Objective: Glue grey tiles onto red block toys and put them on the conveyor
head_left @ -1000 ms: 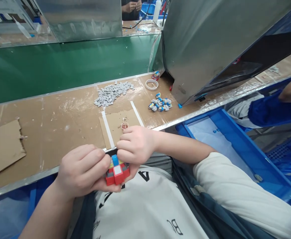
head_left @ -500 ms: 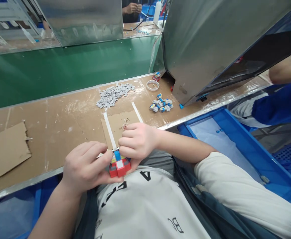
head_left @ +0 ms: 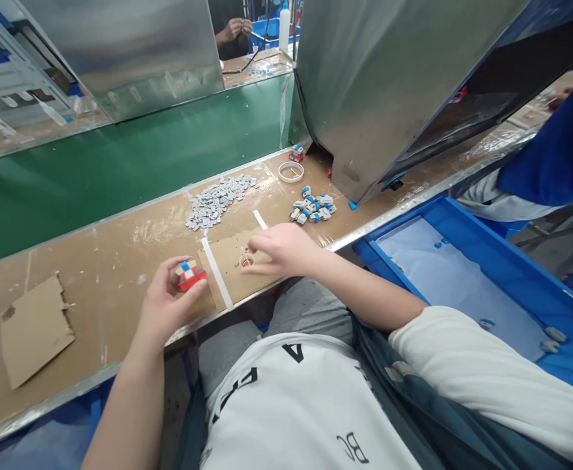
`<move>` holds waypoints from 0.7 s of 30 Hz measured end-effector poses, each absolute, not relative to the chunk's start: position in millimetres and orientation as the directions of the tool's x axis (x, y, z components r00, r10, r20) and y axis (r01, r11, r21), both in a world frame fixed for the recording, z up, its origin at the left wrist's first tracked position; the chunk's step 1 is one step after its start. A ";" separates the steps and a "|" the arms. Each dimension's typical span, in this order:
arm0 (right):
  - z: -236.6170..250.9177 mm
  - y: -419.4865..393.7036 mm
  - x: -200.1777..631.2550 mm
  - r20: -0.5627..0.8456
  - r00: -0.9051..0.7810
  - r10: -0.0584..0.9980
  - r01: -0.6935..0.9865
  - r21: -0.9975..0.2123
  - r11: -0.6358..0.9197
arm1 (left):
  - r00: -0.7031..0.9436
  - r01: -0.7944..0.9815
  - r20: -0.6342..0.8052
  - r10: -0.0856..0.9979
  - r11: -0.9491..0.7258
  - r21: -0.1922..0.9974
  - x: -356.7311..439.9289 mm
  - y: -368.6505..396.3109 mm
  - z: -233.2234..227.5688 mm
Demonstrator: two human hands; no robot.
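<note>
My left hand (head_left: 166, 301) holds a small brick model (head_left: 190, 275) of red, blue, yellow and white pieces over the brown worktop (head_left: 115, 251). My right hand (head_left: 281, 249) rests on a cardboard square (head_left: 230, 261) edged with white strips, fingers curled beside a small ring (head_left: 246, 261) lying on it. Whether the fingers pinch anything is hidden. A heap of small grey plates (head_left: 218, 199) lies beyond the cardboard square. A cluster of small blue, white and yellow assemblies (head_left: 312, 207) lies to its right.
A white tape ring (head_left: 290, 172) and a red-blue model (head_left: 295, 153) sit by a slanted metal chute (head_left: 365, 85). Behind the worktop runs a green conveyor belt (head_left: 120, 156). A torn cardboard scrap (head_left: 34, 329) lies left. A blue bin (head_left: 467, 281) stands right, near another person's blue sleeve (head_left: 558, 153).
My hands have parted. The left hand carried the brick model up and left over the worktop. The right hand let go of it and moved onto the cardboard square by the small ring.
</note>
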State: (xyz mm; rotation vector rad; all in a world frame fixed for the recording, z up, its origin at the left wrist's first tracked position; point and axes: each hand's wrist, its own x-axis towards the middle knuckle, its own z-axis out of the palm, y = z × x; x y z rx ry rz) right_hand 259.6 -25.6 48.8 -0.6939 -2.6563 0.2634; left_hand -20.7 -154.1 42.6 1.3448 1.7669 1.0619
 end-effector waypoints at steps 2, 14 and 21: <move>38.7 -15.5 280.6 0.259 -0.695 0.671 0.592 -0.323 0.738 | -0.342 0.447 -0.049 0.939 0.208 0.870 -48.0 -140.1 29.2; -53.2 -1.5 364.8 0.251 -0.383 0.889 0.734 -0.501 0.458 | -0.449 0.825 0.161 0.879 0.338 0.454 -154.7 -75.2 10.8; -43.2 23.8 355.9 0.351 -0.350 0.869 0.781 -0.402 0.477 | -0.591 0.758 0.152 0.793 0.481 0.440 -192.6 -40.5 20.3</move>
